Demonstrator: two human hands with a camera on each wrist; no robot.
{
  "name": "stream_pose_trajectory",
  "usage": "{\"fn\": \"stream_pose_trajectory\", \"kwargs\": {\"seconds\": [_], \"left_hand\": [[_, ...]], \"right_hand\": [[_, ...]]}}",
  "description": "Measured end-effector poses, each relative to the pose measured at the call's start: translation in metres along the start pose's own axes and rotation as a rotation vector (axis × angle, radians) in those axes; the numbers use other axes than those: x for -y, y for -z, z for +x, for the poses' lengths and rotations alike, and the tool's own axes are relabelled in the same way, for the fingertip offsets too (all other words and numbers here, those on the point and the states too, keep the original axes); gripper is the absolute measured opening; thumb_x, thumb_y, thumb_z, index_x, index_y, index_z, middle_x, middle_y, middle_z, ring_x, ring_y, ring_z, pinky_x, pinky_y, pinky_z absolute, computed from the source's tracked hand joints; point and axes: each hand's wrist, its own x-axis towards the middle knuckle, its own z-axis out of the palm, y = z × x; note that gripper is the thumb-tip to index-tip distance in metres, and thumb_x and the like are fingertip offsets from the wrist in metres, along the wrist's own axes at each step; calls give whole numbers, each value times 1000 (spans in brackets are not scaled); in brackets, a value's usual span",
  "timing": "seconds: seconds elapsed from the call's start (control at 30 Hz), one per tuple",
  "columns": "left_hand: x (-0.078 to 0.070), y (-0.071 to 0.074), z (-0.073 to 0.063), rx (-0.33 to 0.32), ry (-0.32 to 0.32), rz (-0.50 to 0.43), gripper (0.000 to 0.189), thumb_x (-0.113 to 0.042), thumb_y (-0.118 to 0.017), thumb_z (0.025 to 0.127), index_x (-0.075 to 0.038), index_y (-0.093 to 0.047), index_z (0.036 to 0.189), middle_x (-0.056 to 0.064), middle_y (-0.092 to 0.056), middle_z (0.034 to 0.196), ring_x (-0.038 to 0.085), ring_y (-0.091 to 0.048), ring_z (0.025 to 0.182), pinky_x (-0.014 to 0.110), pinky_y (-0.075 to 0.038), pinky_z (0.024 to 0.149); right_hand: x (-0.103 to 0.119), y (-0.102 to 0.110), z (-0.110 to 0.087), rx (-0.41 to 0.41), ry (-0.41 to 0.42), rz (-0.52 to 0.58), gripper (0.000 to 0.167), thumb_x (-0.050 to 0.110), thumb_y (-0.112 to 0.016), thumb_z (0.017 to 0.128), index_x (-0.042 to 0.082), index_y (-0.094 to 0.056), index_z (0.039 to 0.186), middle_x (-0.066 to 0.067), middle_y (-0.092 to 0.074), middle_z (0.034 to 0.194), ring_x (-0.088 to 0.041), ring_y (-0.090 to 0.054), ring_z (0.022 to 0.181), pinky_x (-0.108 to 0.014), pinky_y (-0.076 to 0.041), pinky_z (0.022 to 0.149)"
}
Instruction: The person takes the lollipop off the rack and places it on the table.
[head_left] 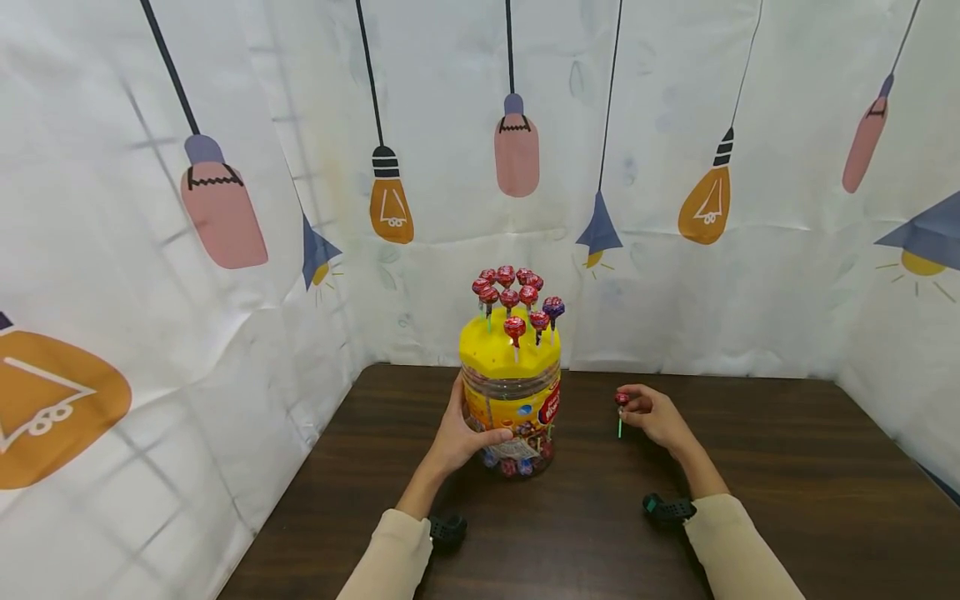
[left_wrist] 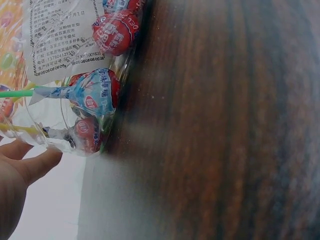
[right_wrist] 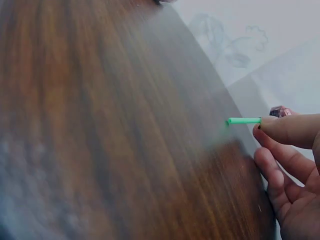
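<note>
A clear plastic jar (head_left: 517,408) with a yellow lid (head_left: 491,354) stands upright on the table, with wrapped lollipops visible through its lower wall. Several lollipops (head_left: 514,327), mostly red and one purple, stick up from the lid, heads on top. My left hand (head_left: 459,437) grips the jar's left side, thumb across its front. Right of the jar, my right hand (head_left: 654,417) pinches a red-wrapped lollipop (head_left: 622,399) upright, head on top. In the right wrist view its green stick (right_wrist: 244,120) pokes out from between thumb and fingers. A white printed label (left_wrist: 65,40) shows close up in the left wrist view.
The dark wooden table (head_left: 585,525) ends at a white curtain (head_left: 450,200) printed with hanging lamps, which stands behind it and along both sides. A dark band (head_left: 667,508) sits on my right wrist, another (head_left: 447,531) on my left.
</note>
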Motion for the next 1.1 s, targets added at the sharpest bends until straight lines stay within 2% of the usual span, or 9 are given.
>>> {"fn": "stream_pose_trajectory", "kwargs": {"seconds": [0.27, 0.6, 0.77, 0.97, 1.1], "left_hand": [[-1, 0, -1, 4, 1, 5, 111, -33, -89, 81, -49, -11, 159, -6, -36, 160, 23, -41, 145, 56, -35, 122], [-2, 2, 0, 40, -23, -39, 110, -28, -88, 82, -48, -12, 159, -6, -40, 156, 20, -46, 141, 50, -40, 119], [-2, 1, -1, 35, -12, -38, 111, -27, -88, 83, -49, -11, 159, -7, -40, 157, 19, -47, 141, 50, -40, 119], [-3, 0, 0, 30, -1, -35, 111, -27, -88, 83, -49, -10, 159, -7, -39, 157, 20, -45, 142, 52, -39, 120], [-3, 1, 0, 32, -5, -27, 111, -27, -88, 83, -49, -11, 159, -8, -39, 157, 19, -46, 141, 51, -40, 120]], "right_hand": [[-4, 1, 2, 2, -11, -74, 48, 8, -71, 96, -1, -55, 140, -21, -68, 111, -23, -63, 98, -32, -51, 80], [-1, 1, 2, 28, -50, -147, 46, 12, -71, 97, 1, -56, 139, -21, -61, 118, -24, -57, 94, -34, -45, 74], [-1, 1, 3, 45, -49, -174, 41, 12, -71, 97, 3, -59, 134, -21, -62, 121, -27, -57, 98, -34, -47, 77], [-2, 0, 5, 49, -53, -178, 40, 13, -72, 96, 3, -60, 133, -21, -63, 121, -25, -56, 96, -33, -46, 75], [-4, 2, 5, 59, -50, -141, 45, 14, -73, 96, 1, -58, 136, -23, -62, 123, -27, -58, 99, -34, -48, 79]]}}
